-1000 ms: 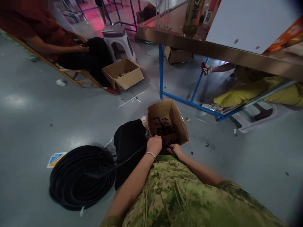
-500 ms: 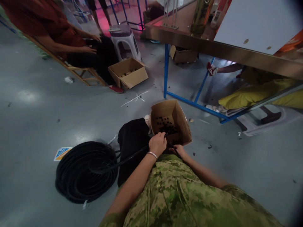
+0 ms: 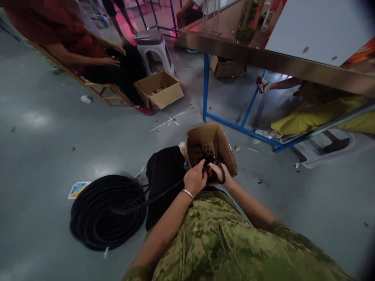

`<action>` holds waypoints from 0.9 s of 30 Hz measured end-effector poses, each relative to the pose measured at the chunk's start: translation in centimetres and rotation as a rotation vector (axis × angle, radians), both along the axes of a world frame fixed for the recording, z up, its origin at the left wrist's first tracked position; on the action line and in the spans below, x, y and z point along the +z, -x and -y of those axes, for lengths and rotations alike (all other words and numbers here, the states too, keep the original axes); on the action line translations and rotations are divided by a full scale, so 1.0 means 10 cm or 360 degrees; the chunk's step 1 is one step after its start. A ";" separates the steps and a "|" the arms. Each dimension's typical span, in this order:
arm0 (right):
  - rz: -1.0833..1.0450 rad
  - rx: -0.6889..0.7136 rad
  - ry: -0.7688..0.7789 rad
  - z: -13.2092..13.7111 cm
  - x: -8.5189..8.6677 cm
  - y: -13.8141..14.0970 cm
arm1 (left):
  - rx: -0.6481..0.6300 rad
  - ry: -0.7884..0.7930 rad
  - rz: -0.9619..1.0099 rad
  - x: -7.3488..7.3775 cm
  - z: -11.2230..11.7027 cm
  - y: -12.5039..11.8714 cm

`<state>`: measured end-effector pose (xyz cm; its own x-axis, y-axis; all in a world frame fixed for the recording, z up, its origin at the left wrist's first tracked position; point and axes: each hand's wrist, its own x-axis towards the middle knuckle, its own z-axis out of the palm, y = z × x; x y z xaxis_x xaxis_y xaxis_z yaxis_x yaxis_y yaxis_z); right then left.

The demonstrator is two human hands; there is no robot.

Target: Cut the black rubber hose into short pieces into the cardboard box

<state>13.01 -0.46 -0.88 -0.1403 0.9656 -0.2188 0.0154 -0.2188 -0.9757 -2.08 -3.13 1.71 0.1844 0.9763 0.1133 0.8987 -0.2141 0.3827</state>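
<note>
Black tubing [image 3: 88,218] coils on grey floor [image 3: 43,164]; left hand [image 3: 195,180] grips it, right hand [image 3: 219,172] scissors [image 3: 223,175], near a table [image 3: 263,60].

Single cam, worn on person's head, looks fwd + steeply down; pic squeezed in ht by a qtr. Camo shirt [image 3: 234,242] fills btm ctr, v. near lens; forearms [image 3: 165,224] run up from btm, so L hand [image 3: 195,179] + R hand [image 3: 217,171] sit just below mid-frame, seen from above. Open box [image 3: 225,146] is just past them, viewed down into its inside. Wide angle: floor [image 3: 38,156] both sides, black coil [image 3: 84,218] lower L, desk [image 3: 258,56] upper R, cut by frame edge; seated co-worker [image 3: 67,43] upper L, farther off, cut at top.
</note>
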 end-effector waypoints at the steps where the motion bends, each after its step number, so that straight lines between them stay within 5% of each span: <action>1: -0.0007 -0.0036 0.0023 -0.01 0.00 0.03 | -0.0020 -0.0010 -0.0017 0.00 0.00 0.00; 9: 0.0020 -0.0216 0.0208 -0.05 -0.02 0.11 | -0.0148 -0.0019 -0.0170 0.04 0.01 -0.01; 19: -0.0043 -0.0312 0.0237 -0.06 0.12 0.14 | -0.0121 0.0020 -0.0523 0.33 0.13 -0.05; 27: 0.0040 -0.0304 0.0229 -0.08 0.13 0.08 | -0.0074 0.0135 -0.0331 0.22 0.08 0.01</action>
<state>12.20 0.33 0.42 0.0495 0.9328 -0.3570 -0.0155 -0.3567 -0.9341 -2.20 -3.95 3.90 0.2401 0.9707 -0.0140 0.9502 -0.2320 0.2083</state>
